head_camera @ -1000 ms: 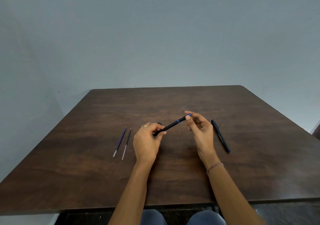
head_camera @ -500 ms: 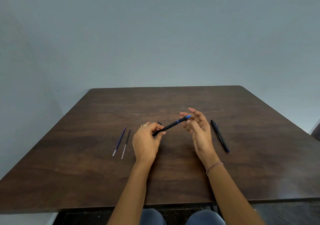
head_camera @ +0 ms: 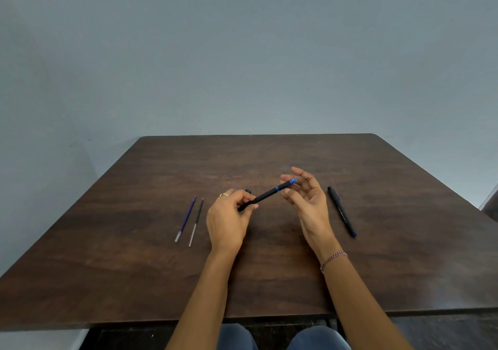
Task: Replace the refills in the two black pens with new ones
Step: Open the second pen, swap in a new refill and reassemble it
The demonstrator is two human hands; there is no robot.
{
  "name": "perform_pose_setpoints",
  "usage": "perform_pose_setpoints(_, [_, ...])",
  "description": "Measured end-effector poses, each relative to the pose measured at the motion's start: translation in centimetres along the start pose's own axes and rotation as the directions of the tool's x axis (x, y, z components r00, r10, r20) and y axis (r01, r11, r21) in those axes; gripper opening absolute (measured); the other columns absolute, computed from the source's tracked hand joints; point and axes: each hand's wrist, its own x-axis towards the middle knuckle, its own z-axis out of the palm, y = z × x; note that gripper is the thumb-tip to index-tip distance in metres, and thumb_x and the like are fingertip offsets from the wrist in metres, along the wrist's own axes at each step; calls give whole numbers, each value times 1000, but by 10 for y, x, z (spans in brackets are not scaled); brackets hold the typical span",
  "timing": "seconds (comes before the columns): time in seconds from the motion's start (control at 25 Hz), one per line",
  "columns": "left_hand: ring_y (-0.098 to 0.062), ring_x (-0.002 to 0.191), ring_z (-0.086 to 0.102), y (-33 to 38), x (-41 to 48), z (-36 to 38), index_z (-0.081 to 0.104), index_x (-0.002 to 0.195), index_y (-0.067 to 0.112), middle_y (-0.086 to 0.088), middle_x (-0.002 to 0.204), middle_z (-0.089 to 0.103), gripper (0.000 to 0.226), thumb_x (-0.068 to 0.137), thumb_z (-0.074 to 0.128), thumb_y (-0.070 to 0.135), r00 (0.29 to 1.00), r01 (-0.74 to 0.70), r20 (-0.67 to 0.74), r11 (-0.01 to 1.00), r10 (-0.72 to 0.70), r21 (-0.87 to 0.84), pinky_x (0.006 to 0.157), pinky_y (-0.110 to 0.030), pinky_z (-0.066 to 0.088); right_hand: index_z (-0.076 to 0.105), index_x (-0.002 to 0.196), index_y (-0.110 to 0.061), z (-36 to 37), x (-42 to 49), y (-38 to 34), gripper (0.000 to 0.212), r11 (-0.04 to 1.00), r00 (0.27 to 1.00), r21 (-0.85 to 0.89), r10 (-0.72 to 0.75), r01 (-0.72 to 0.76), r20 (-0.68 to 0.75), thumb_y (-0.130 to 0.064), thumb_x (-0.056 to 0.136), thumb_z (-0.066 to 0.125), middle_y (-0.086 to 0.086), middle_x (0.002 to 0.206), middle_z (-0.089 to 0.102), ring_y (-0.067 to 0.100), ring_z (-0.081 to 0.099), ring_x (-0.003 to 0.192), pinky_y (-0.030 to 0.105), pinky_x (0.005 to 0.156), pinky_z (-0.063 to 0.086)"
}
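The person sits at a dark wooden table (head_camera: pixel 269 282), both bare forearms reaching over its near edge. The left hand (head_camera: pixel 229 220) has its fingers curled round the lower end of a black pen (head_camera: pixel 265 196), its grip closed on the barrel. That pen slants up and to the right, clear of the table, and its blue tip (head_camera: pixel 293 181) sits in front of the right hand (head_camera: pixel 310 204). The right hand is open, palm turned inward, fingers spread and loosely bent; the blue tip lies against or just in front of its fingertips, and I cannot tell whether they touch it. A small dark piece (head_camera: pixel 248 191) shows just behind the left hand's knuckles, too hidden to make out.

The second black pen (head_camera: pixel 341 211) lies flat on the table just right of the right hand, running from far-left to near-right. Two refills lie side by side left of the left hand, close together but apart: a bluish one (head_camera: pixel 185 219) on the outside and a darker one (head_camera: pixel 196 222) nearer the hand, both with clear near ends.

A ring (head_camera: pixel 224 194) is on the left hand and a beaded bracelet (head_camera: pixel 333 258) on the right wrist.
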Motion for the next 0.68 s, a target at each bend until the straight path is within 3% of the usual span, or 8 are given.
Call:
perform_pose_setpoints(0.2, [-1, 75, 58, 1, 0, -1, 71, 84, 31, 17, 80, 62, 18, 71, 80, 22, 1000, -8, 0, 1000, 8, 0, 62, -18, 46, 61, 110, -19, -1, 0, -2, 39, 999, 1000, 40, -26, 26, -1, 8, 81, 65, 5, 95, 74, 20, 69, 96, 28, 82, 56])
perform_pose_setpoints(0.44, [0, 74, 58, 1, -1, 0, 70, 82, 32, 18, 78, 61, 18, 71, 80, 22, 1000, -19, 1, 1000, 19, -15, 62, -18, 47, 66, 100, -23, 1, 2, 0, 23, 999, 997, -35, 14, -16, -80, -13, 80, 72, 0, 85, 67, 16, 66, 83, 22, 67, 55])
perform_pose_setpoints(0.56, [1, 74, 58, 1, 0, 0, 70, 83, 32, 18, 79, 61, 18, 71, 80, 22, 1000, -19, -2, 1000, 19, -13, 62, -18, 47, 68, 100, -24, 0, 2, 1, 14, 998, 994, 1, 60, -60, -93, -17, 90, 61, 0, 93, 67, 13, 65, 85, 24, 68, 55])
perform_pose_setpoints(0.68, [0, 75, 58, 1, 0, -1, 70, 83, 33, 17, 80, 62, 18, 71, 80, 23, 1000, -13, 1, 1000, 13, -12, 63, -23, 51, 69, 98, -22, -2, 2, 0, 23, 998, 994, 13, 69, -68, -88, -9, 95, 51, 4, 100, 69, 11, 65, 84, 24, 69, 55])
